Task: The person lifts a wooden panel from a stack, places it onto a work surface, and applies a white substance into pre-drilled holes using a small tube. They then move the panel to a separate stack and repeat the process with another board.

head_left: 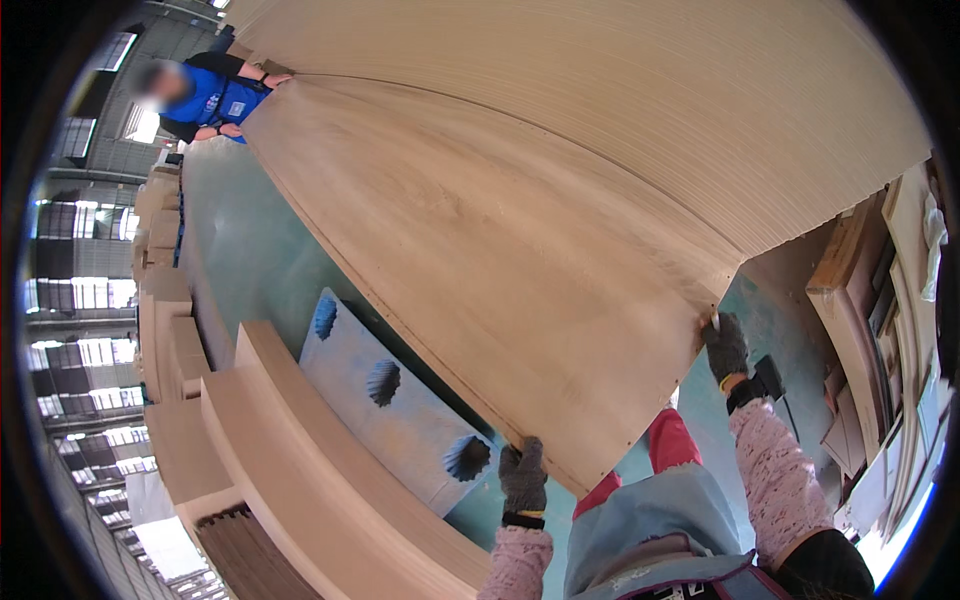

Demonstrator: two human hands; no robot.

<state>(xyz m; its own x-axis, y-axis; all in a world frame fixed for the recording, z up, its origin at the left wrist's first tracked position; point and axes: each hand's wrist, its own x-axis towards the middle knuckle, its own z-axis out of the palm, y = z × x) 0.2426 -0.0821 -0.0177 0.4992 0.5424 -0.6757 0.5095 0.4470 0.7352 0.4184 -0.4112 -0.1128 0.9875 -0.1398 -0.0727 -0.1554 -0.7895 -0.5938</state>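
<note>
A long tan wooden sheet (pixel 440 230) stretches from my body to the far left. My left hand (pixel 524 476), in a dark grey knitted glove, is closed on the sheet's left edge by the near corner. In a matching glove, my right hand (pixel 727 346) is closed on the right edge, farther from me; its fingertips beneath the sheet are hidden. At the far end a co-worker (pixel 215 95) in a blue top has both hands at the sheet's edges. Along its right side the sheet borders a tall stack of tan boards (pixel 620 90).
A blue pallet (pixel 400 400) with round holes lies on the green floor (pixel 245 225) to the left. Beyond it rise stacks of tan boards (pixel 300 450). Several offcuts and panels (pixel 850 300) lean together at the right.
</note>
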